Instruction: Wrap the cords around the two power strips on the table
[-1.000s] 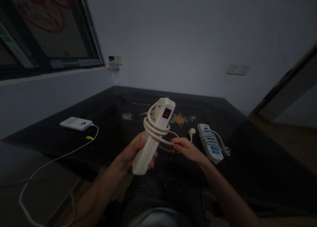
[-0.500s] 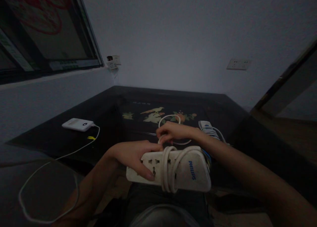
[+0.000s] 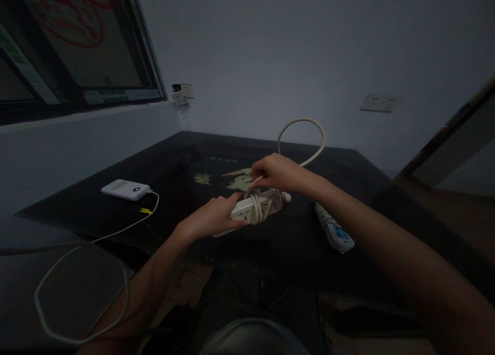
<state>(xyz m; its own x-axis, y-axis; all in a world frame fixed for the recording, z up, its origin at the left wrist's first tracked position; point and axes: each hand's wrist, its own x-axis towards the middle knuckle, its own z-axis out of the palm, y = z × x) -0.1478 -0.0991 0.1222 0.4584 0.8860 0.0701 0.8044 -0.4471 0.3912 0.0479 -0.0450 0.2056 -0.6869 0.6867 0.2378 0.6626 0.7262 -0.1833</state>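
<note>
My left hand (image 3: 216,215) grips one end of a white power strip (image 3: 243,209), thumb on its socket face, holding it tilted above the dark table. Several turns of the strip's thick white cord (image 3: 255,210) are wound around its middle. Just above the strip, my right hand (image 3: 273,170) is closed on a stretch of that cord. From this hand a loose loop of cord (image 3: 324,133) rises up against the wall. Under my right forearm lies a second power strip (image 3: 334,231) with blue sockets and its own cord wrapped round it.
On the left of the dark table (image 3: 181,161) lies a white power bank (image 3: 126,189) with a thin white cable (image 3: 116,235) hanging off the edge in a loop. Beside the cable is a yellow tag (image 3: 146,211). Wall sockets (image 3: 378,102) sit at the back right, and a window stands left.
The power strip has moved up and away from me and turned in my left hand. My right hand has risen with the cord, whose loop now stands higher. The second strip shows more.
</note>
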